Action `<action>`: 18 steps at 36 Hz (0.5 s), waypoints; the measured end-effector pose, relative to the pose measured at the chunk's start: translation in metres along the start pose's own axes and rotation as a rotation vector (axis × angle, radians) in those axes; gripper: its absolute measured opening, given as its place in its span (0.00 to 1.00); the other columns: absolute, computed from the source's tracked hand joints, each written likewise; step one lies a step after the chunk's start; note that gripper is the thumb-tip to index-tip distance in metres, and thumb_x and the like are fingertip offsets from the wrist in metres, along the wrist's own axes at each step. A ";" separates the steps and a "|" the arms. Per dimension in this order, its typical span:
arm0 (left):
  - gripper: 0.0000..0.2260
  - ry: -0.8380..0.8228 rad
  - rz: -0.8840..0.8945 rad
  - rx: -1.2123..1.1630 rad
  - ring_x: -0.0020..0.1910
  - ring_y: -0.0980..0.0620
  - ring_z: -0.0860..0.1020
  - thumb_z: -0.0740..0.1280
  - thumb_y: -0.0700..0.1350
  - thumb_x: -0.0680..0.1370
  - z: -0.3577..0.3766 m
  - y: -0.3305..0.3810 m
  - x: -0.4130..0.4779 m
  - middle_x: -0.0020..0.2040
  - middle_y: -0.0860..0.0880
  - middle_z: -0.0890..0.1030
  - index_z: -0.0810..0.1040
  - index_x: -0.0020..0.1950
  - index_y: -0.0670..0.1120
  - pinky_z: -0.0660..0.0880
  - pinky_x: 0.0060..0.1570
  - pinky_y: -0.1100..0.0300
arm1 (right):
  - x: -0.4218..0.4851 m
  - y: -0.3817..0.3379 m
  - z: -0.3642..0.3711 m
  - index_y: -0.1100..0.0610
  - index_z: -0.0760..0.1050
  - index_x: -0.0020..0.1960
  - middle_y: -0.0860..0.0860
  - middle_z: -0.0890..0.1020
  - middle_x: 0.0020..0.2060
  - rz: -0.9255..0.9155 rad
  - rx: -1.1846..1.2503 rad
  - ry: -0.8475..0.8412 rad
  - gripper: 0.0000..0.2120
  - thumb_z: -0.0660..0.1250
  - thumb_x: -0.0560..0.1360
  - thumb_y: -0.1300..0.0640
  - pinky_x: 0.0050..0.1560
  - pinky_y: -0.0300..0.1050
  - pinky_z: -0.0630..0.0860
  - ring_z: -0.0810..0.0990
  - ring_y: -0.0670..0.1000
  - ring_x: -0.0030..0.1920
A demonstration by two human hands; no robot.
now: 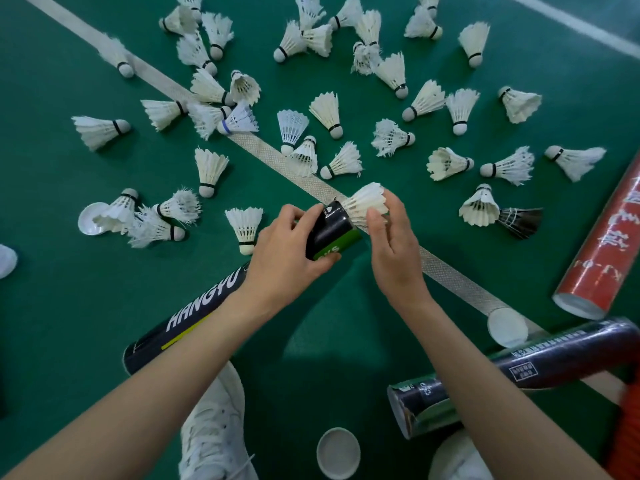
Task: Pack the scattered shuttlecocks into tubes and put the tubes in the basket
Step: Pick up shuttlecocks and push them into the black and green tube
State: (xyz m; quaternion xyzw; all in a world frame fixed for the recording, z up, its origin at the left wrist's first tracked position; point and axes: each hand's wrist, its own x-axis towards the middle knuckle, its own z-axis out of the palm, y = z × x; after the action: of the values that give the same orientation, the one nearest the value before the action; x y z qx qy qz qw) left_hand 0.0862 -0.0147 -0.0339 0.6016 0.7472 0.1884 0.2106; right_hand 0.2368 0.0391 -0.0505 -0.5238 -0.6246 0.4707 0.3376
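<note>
Head view, looking down at a green court floor (55, 57).

- The left hand (291, 247) is wrapped round a black-and-green tube (332, 233) just below its open mouth. The tube is held off the floor and tilted away from the person, probably so the mouth faces the work.
- The right hand (391, 251) pinches the feather skirt of a shuttlecock (365, 202) between fingertips and thumb. The cork end is already out of sight inside the mouth, and only the flared skirt shows (cork-first is how they nest).
- Holding the skirt by its edge likely keeps the feathers from crushing as it slides in.
- Loose shuttlecocks (325, 112) lie scattered across the floor ahead, most on their sides. The skirts are white feather, some frayed, with rounded pale corks banded in black.
- A netted plastic one (292, 128) and a black one (519, 221) lie among them.
- A worn white court line (287, 161), woven in texture, runs diagonally under the hands.
- Spare tubes lie within reach: a glossy black HANGYU tube (194, 320) under the left forearm, a red tube (609, 244) at right, and a dark tube (561, 355) under the right forearm.
- Round white caps (338, 452) lie loose on the floor.
- An orange-red edge (627, 427) at lower right may be the basket; I cannot tell.
</note>
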 end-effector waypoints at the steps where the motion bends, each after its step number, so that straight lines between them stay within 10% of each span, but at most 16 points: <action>1: 0.33 -0.004 0.007 0.016 0.57 0.46 0.74 0.72 0.55 0.73 0.000 0.000 0.000 0.59 0.47 0.71 0.65 0.74 0.48 0.72 0.57 0.50 | 0.000 0.001 0.000 0.54 0.63 0.72 0.46 0.74 0.61 -0.025 -0.026 0.006 0.20 0.56 0.82 0.52 0.61 0.34 0.67 0.71 0.40 0.60; 7: 0.29 -0.039 -0.047 -0.086 0.58 0.48 0.74 0.70 0.55 0.75 -0.004 -0.004 -0.002 0.63 0.48 0.72 0.63 0.70 0.47 0.70 0.53 0.54 | 0.000 0.004 -0.001 0.56 0.58 0.75 0.49 0.68 0.69 -0.120 -0.184 -0.047 0.25 0.56 0.81 0.49 0.65 0.33 0.65 0.68 0.44 0.67; 18: 0.21 -0.139 -0.041 -0.160 0.50 0.50 0.73 0.64 0.54 0.78 -0.015 -0.038 0.002 0.56 0.50 0.73 0.64 0.66 0.47 0.66 0.46 0.58 | 0.012 -0.004 0.028 0.51 0.70 0.66 0.44 0.73 0.53 -0.054 0.015 -0.038 0.14 0.60 0.80 0.55 0.55 0.34 0.72 0.74 0.39 0.53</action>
State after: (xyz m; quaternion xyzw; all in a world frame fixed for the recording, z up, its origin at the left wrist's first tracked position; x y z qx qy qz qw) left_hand 0.0468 -0.0209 -0.0418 0.5792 0.7254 0.2008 0.3132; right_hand 0.2069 0.0441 -0.0574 -0.4950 -0.6415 0.4759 0.3421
